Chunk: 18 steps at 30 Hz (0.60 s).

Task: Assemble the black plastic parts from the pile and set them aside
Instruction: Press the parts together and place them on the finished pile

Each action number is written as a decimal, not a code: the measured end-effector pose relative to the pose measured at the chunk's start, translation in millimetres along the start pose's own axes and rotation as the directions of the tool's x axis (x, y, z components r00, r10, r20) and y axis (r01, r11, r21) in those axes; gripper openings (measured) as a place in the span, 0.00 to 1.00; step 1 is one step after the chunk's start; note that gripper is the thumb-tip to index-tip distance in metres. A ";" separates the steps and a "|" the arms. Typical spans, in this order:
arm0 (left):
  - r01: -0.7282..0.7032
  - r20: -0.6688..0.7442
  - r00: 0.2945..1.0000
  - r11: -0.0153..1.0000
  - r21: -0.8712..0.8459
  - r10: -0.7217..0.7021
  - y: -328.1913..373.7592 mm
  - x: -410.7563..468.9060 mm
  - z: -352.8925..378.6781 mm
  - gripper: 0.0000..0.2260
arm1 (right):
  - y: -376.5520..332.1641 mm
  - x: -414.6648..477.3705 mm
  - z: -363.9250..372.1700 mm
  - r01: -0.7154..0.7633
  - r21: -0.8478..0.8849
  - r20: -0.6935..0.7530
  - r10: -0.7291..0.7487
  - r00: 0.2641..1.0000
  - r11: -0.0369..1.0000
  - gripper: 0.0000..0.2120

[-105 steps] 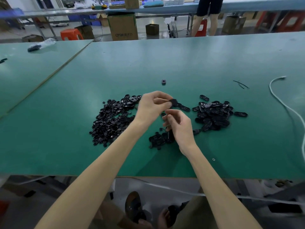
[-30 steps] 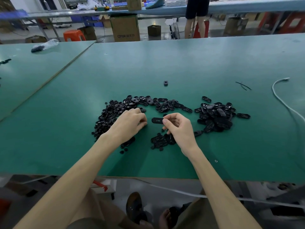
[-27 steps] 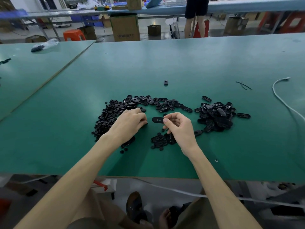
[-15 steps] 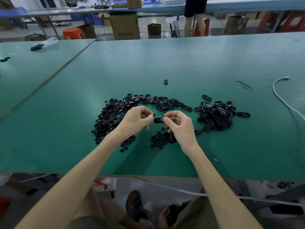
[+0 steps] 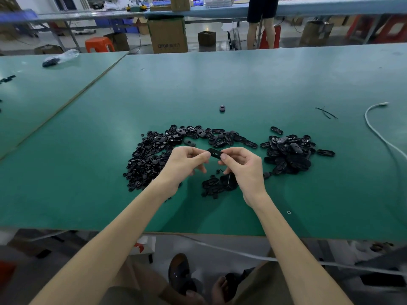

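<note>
A flat black oval plastic part (image 5: 215,153) is held above the green table (image 5: 220,84) between both hands. My left hand (image 5: 184,165) pinches its left end, and my right hand (image 5: 243,167) pinches its right end with thumb and forefinger. A pile of small round black parts (image 5: 147,159) lies to the left. A row of oval parts (image 5: 211,136) runs behind my hands. A heap of oval parts (image 5: 288,154) lies to the right. A small cluster of black parts (image 5: 217,186) sits under my right hand.
A single black part (image 5: 222,108) lies farther back on the table. A white cable (image 5: 378,133) curves along the right side, with thin black strips (image 5: 326,112) near it. A plastic bag (image 5: 60,58) lies on the left table. A person (image 5: 261,20) stands behind the table among cardboard boxes (image 5: 168,35).
My left hand has lifted from the small-parts pile and met my right hand at the oval part. Both hands now hold it slightly higher above the table.
</note>
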<state>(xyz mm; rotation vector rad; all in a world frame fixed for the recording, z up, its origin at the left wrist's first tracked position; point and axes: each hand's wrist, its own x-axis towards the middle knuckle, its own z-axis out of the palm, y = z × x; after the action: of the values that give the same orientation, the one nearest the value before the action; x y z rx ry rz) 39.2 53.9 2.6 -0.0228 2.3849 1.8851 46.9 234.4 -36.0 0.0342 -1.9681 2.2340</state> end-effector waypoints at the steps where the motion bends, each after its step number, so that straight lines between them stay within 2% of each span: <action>1: 0.012 -0.005 1.000 1.000 -0.025 -0.012 -0.9 -1.8 3.8 0.05 | 0.2 0.1 -0.1 -0.002 0.002 -0.007 0.002 1.000 1.000 0.04; 11: 0.155 0.046 0.988 0.949 -0.276 -0.148 -0.8 -5.1 24.7 0.06 | -0.1 -0.3 0.0 0.013 0.028 0.014 -0.014 1.000 1.000 0.04; 18: 0.210 0.102 0.977 0.909 -0.360 -0.185 -1.8 -3.7 20.4 0.07 | -1.1 -1.0 0.8 0.015 0.049 0.053 -0.018 0.998 0.999 0.06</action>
<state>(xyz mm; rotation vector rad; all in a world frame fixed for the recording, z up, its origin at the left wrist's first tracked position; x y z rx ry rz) 44.4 73.1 -3.5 -0.2197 1.8716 2.1619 47.9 233.7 -34.9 0.1171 -1.9315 2.2937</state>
